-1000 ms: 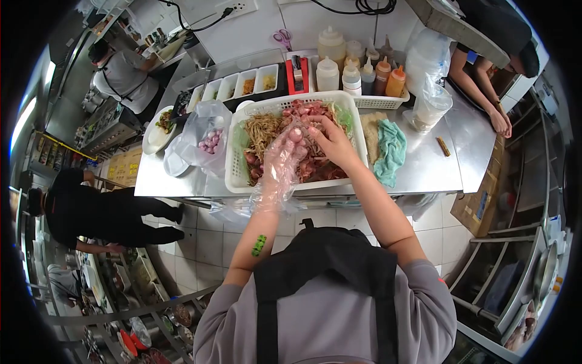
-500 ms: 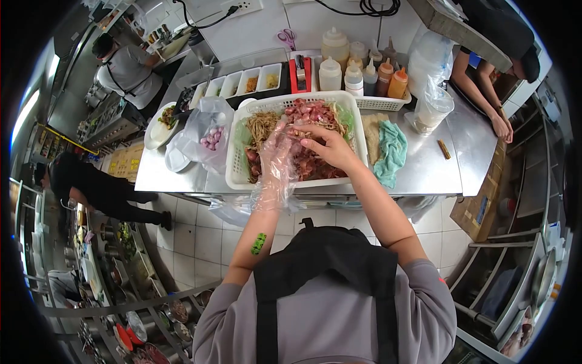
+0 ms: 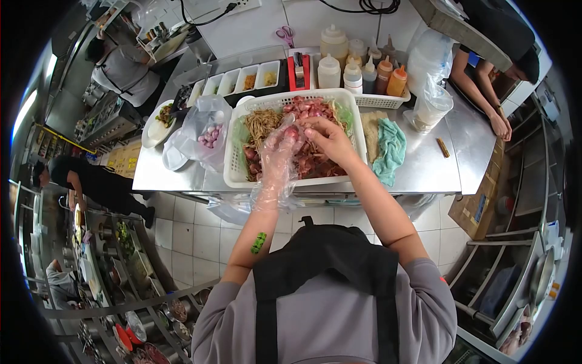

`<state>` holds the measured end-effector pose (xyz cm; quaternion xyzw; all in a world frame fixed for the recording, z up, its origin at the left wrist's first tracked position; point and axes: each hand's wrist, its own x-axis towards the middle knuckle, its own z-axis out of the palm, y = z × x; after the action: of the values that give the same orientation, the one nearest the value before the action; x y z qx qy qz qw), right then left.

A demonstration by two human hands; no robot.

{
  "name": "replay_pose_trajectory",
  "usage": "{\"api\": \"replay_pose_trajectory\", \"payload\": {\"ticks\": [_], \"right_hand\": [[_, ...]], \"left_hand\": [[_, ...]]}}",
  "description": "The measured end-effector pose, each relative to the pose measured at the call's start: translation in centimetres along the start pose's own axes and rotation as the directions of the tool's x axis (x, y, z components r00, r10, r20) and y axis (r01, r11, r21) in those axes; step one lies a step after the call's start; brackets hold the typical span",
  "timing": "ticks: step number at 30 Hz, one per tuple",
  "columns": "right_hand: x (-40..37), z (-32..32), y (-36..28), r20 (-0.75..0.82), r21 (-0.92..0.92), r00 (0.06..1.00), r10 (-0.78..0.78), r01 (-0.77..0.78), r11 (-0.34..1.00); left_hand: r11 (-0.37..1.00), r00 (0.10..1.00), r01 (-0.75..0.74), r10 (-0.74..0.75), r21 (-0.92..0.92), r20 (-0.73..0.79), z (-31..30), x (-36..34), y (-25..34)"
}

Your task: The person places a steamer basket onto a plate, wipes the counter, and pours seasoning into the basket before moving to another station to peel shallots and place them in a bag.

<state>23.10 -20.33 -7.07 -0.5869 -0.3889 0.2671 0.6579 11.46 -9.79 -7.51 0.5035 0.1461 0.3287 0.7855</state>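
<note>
My left hand [image 3: 280, 151], in a clear plastic glove, is closed on a red shallot [image 3: 291, 133] above the white basket [image 3: 235, 178]. Close beside it, my right hand [image 3: 328, 138] is bare, its thumb and fingers pinched together near the shallot; what they hold is too small to name. Inside the basket lie reddish shallots and skins [image 3: 318, 165], with dry brown stalks [image 3: 264, 125] at the back left. Left of the basket, a clear plastic bag [image 3: 209, 115] holds several peeled shallots [image 3: 210, 136].
Squeeze bottles [image 3: 329, 73] and a red tool [image 3: 299, 71] stand behind the basket. Seasoning trays [image 3: 248, 79] are at the back left, a teal cloth [image 3: 390, 148] and plastic cup [image 3: 431, 112] right. Co-workers [image 3: 91, 185] stand left; another's forearms [image 3: 485, 91] rest at the right.
My right hand has drawn its fingers in, and the shallot in my left hand now shows. At the left, one co-worker has shifted an arm forward and down.
</note>
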Motion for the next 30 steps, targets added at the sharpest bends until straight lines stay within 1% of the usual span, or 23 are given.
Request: {"api": "replay_pose_trajectory", "payload": {"ticks": [1, 2, 3, 4, 5, 7, 8, 10, 11, 13, 14, 16, 17, 19, 20, 22, 26, 28, 30], "right_hand": [[0.2, -0.3, 0.3, 0.0, 0.0, 1.0, 0.001, -0.001, 1.0], [0.5, -0.8, 0.9, -0.052, -0.04, 0.998, 0.025, -0.027, 0.999], [0.6, -0.8, 0.6, -0.105, -0.078, 0.993, 0.046, -0.054, 0.995], [0.4, -0.8, 0.4, -0.096, -0.084, 0.994, 0.056, -0.064, 0.994], [0.2, -0.6, 0.1, -0.096, -0.084, 0.994, 0.057, -0.065, 0.994], [-0.3, 0.2, -1.0, -0.023, -0.146, 0.98, -0.197, 0.192, 0.971], [-0.4, 0.3, -0.9, -0.023, -0.145, 0.98, -0.196, 0.19, 0.971], [-0.5, 0.5, -0.7, 0.152, -0.232, 0.96, -0.233, 0.264, 0.936], [-0.5, 0.4, -0.7, 0.153, -0.231, 0.96, -0.233, 0.264, 0.936], [-0.6, 0.3, -1.0, 0.188, -0.276, 0.97, -0.154, 0.203, 0.939], [-0.6, 0.4, -1.1, 0.188, -0.276, 0.97, -0.153, 0.202, 0.94], [-0.7, 0.6, -1.1, 0.155, -0.271, 0.973, -0.174, 0.211, 0.939], [-0.7, 0.6, -1.0, 0.154, -0.27, 0.973, -0.173, 0.21, 0.94], [-0.6, 0.8, -0.8, 0.163, -0.28, 0.951, -0.261, 0.298, 0.912], [-0.6, 0.7, -0.7, 0.162, -0.28, 0.951, -0.261, 0.298, 0.913], [-0.6, 0.7, -0.5, 0.246, -0.217, 0.931, -0.27, 0.324, 0.921], [-0.6, 0.7, -0.6, 0.265, -0.238, 0.928, -0.261, 0.326, 0.915], [-0.6, 0.7, -0.7, 0.242, -0.261, 0.931, -0.271, 0.332, 0.907], [-0.6, 0.7, -0.6, 0.253, -0.255, 0.922, -0.292, 0.355, 0.899]], "left_hand": [[0.998, 1.0, 0.021, -0.021, -0.058, -0.006, 0.1, 0.0, 0.1], [0.998, 1.0, 0.022, -0.022, -0.058, -0.006, 0.2, 0.0, 0.3], [0.994, 0.998, 0.058, -0.061, -0.093, -0.033, 0.3, 0.0, 0.4], [0.987, 0.993, 0.093, -0.101, -0.128, -0.06, 0.4, -0.1, 0.5], [0.987, 0.993, 0.093, -0.102, -0.128, -0.06, 0.5, -0.1, 0.7], [0.977, 0.995, 0.09, -0.097, -0.193, -0.026, 0.7, -0.2, 1.0], [0.977, 0.995, 0.091, -0.098, -0.193, -0.027, 0.2, 0.1, 0.5], [0.984, 0.997, 0.057, -0.065, -0.17, -0.041, -0.6, 0.9, -0.6], [0.984, 0.997, 0.057, -0.065, -0.17, -0.042, -1.2, 0.9, -1.1], [0.981, 0.989, 0.108, -0.122, -0.163, -0.079, -1.3, 0.6, -0.9], [0.981, 0.989, 0.109, -0.123, -0.163, -0.08, -1.5, 0.7, -1.0], [0.957, 0.991, 0.135, -0.132, -0.256, 0.026, -1.7, 0.8, -1.0], [0.957, 0.991, 0.136, -0.134, -0.256, 0.026, -1.7, 0.7, -1.1], [0.966, 0.998, 0.057, -0.055, -0.251, 0.015, -1.1, 0.4, -0.8], [0.967, 0.998, 0.057, -0.055, -0.25, 0.015, -0.8, 0.3, -0.6], [0.958, 0.999, 0.041, -0.031, -0.284, 0.039, -0.4, 0.1, -0.1], [0.955, 1.0, 0.011, -0.004, -0.295, 0.025, -2.0, 0.7, -1.7], [0.972, 0.998, -0.045, 0.054, -0.23, 0.034, -1.9, 0.7, -1.6], [0.978, 0.997, -0.059, 0.066, -0.199, 0.026, -1.8, 0.6, -1.6]]}}
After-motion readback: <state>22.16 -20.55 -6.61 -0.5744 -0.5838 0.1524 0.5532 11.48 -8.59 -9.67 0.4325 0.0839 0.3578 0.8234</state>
